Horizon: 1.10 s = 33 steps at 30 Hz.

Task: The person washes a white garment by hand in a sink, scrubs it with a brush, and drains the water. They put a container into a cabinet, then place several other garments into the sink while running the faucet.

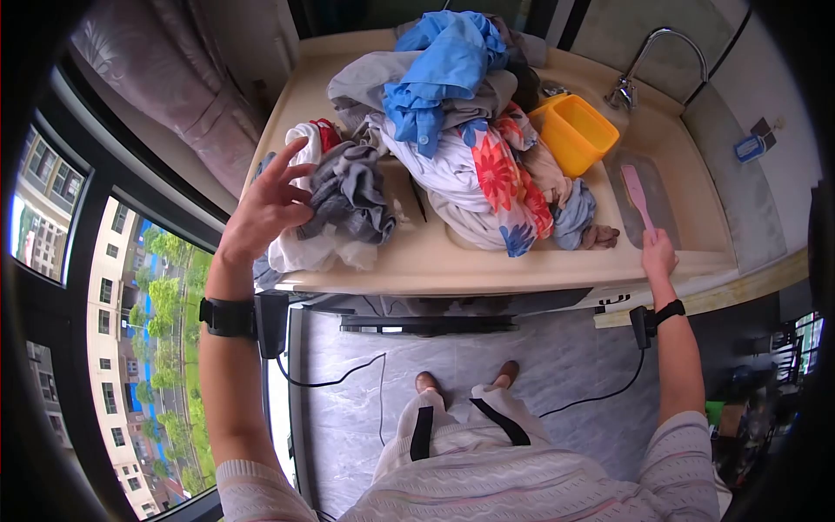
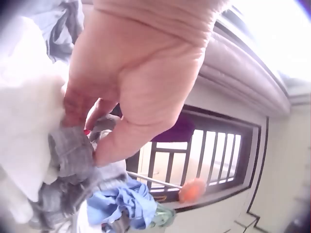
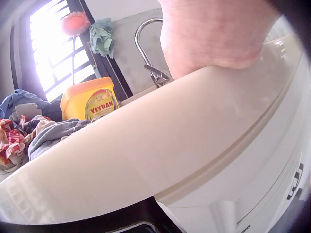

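My left hand (image 1: 270,204) has its fingers spread, and the thumb touches a grey garment (image 1: 352,196) on a small heap at the counter's left end. The left wrist view shows the hand (image 2: 136,92) over that grey cloth (image 2: 73,155), with white fabric (image 2: 24,121) beside it. My right hand (image 1: 658,254) rests on the counter's front rim (image 1: 522,270) at the right, its fingers at the handle end of a pink brush (image 1: 637,196). In the right wrist view only the heel of the hand (image 3: 214,34) shows on the rim (image 3: 146,155); the fingers are hidden.
A tall pile of clothes (image 1: 461,122), topped by a blue shirt (image 1: 444,70), fills the middle of the counter. A yellow tub (image 1: 578,132) and a faucet (image 1: 648,65) stand at the back right. A window runs along the left.
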Motion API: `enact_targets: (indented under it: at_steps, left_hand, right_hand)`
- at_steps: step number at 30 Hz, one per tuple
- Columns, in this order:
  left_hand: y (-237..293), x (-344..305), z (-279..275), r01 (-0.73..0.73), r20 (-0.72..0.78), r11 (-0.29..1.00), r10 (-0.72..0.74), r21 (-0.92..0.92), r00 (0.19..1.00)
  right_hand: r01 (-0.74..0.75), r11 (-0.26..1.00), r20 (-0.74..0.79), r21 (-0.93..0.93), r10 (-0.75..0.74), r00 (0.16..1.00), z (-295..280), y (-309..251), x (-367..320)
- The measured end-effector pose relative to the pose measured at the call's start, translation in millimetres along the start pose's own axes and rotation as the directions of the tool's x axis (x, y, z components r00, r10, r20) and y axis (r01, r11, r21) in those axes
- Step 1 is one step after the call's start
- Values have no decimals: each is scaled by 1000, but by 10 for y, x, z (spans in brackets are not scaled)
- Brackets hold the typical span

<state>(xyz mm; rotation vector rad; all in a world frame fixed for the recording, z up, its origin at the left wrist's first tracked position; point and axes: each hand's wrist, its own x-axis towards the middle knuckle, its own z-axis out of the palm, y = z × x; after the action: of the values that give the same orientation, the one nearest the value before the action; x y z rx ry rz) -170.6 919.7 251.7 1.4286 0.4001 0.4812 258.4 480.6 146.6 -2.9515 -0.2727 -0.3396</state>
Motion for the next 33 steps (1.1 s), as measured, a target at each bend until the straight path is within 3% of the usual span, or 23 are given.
enact_targets:
  at_steps: [2, 5, 6, 9, 12, 15, 16, 20, 23, 25, 27, 29, 31, 32, 33]
  left_hand:
    - [47, -4, 80, 39, -79, 987, -27, 158, 997]
    - [16, 106, -130, -40, -24, 987, 44, 157, 999]
    - [145, 143, -147, -85, -19, 996, 85, 41, 996]
    - [624, 265, 68, -184, -167, 980, 169, -80, 971]
    - [885, 497, -23, -340, -27, 927, 341, -157, 940]
    - [1075, 651, -63, -398, 44, 917, 399, -27, 916]
    - [1126, 664, -62, -348, 78, 934, 354, -79, 932]
    - [1191, 682, -242, -379, 166, 924, 383, -54, 909]
    - [1233, 597, -370, -437, 152, 897, 441, -65, 884]
    - [1227, 513, -394, -447, -42, 890, 445, -85, 894]
    - [1134, 462, -611, -435, -49, 896, 432, -86, 901]
    - [970, 396, -786, -314, -224, 949, 310, 15, 924]
    - [685, 326, -919, -204, -239, 935, 277, 290, 931]
    - [567, 287, -946, -67, -280, 841, 253, 536, 926]
    - [534, 227, -796, 64, -332, 760, 205, 647, 921]
  right_hand:
    - [-15, 1000, 14, -3, 15, 1000, -6, -14, 4]
    - [-6, 1000, 13, -7, 6, 1000, 10, 12, 18]
    - [-9, 1000, 13, -9, 9, 1000, 9, 11, 20]
    - [-4, 1000, 9, 2, 4, 1000, 7, 6, -6]
    - [-4, 1000, 13, -3, 4, 1000, -21, -20, 1]
    - [9, 1000, -6, 1, -9, 1000, -3, 6, 7]
    - [10, 1000, -3, 11, -10, 1000, 13, 17, 13]
    - [15, 1000, -12, 27, -14, 1000, 6, 24, -3]
    - [10, 1000, -3, 12, -10, 1000, 11, 18, 6]
    - [11, 1000, -5, 10, -11, 1000, 21, 27, 16]
    - [11, 1000, -6, 7, -11, 1000, 23, 24, 16]
    - [9, 1000, -5, 1, -9, 1000, -1, 6, -1]
    - [7, 1000, -1, -1, -7, 1000, -7, 1, -4]
    - [7, 1000, 0, -3, -7, 1000, -6, -5, -4]
    - [8, 1000, 0, -2, -8, 1000, -1, -5, 2]
